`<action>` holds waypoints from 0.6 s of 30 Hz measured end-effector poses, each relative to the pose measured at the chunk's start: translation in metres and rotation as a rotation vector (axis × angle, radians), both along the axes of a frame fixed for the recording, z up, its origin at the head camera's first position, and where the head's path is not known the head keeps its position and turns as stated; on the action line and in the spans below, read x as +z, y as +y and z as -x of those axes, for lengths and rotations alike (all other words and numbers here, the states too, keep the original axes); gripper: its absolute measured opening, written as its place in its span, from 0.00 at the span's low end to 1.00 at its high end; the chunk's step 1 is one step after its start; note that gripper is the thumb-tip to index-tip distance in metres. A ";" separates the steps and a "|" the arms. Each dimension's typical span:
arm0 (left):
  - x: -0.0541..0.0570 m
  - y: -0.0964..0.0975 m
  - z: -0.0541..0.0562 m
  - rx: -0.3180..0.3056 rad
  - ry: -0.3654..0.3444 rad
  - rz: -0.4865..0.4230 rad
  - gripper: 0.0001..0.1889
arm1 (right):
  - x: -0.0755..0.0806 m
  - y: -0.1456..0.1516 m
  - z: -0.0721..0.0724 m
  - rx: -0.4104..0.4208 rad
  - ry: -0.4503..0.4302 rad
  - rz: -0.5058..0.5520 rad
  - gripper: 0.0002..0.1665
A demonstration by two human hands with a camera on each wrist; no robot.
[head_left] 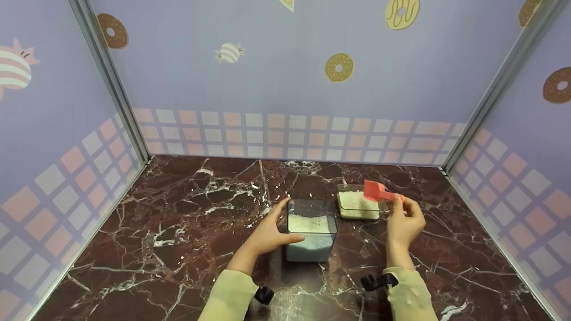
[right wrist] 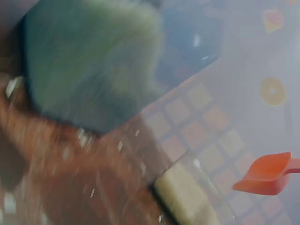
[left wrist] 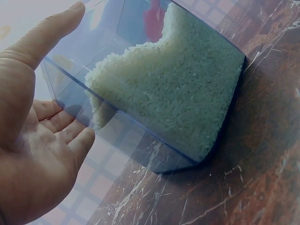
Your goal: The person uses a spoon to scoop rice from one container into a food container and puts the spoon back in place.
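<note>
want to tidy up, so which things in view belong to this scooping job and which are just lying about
Seem part of the job:
red scoop, pinched by the right fingers
taller clear container of rice, held by the left fingers
shallow clear container of pale grains

Just about:
loose white bits scattered on the tabletop
patterned walls, only backdrop

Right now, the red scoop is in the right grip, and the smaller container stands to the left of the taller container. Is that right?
Not quite: the head view shows the smaller container to the right of the taller container. The red scoop is indeed in the right grip.
</note>
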State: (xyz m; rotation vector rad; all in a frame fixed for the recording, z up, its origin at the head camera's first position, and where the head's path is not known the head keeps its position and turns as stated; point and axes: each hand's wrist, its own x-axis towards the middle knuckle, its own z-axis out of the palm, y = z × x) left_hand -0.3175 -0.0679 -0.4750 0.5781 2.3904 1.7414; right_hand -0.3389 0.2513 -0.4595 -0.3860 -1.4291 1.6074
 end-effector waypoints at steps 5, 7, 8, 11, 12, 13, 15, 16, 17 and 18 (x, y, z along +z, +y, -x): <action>0.000 0.001 0.000 -0.003 0.004 -0.023 0.61 | 0.011 0.010 -0.005 0.221 -0.037 0.493 0.14; 0.000 0.001 0.000 -0.006 0.003 -0.032 0.61 | 0.017 0.012 -0.007 0.293 -0.070 0.609 0.16; 0.000 0.001 0.000 -0.010 0.002 -0.042 0.61 | 0.020 0.012 -0.009 0.324 -0.086 0.631 0.17; 0.000 0.000 0.000 -0.007 0.010 -0.040 0.61 | 0.031 0.006 -0.014 0.391 -0.103 0.582 0.17; 0.000 0.000 0.000 -0.008 0.010 -0.044 0.62 | 0.035 0.003 -0.015 0.406 -0.096 0.543 0.18; -0.001 0.000 0.001 -0.009 0.013 -0.045 0.62 | 0.038 0.000 -0.017 0.419 -0.086 0.500 0.18; -0.001 0.000 0.001 -0.011 0.016 -0.053 0.62 | 0.044 -0.008 -0.022 0.438 -0.062 0.398 0.18; -0.001 0.000 0.002 -0.015 0.016 -0.061 0.62 | 0.047 -0.012 -0.024 0.442 -0.051 0.342 0.17; -0.002 0.000 0.002 -0.020 0.015 -0.070 0.61 | 0.049 -0.016 -0.027 0.447 -0.040 0.290 0.17; -0.002 0.000 0.003 -0.025 0.013 -0.080 0.61 | 0.052 -0.020 -0.030 0.449 -0.031 0.234 0.17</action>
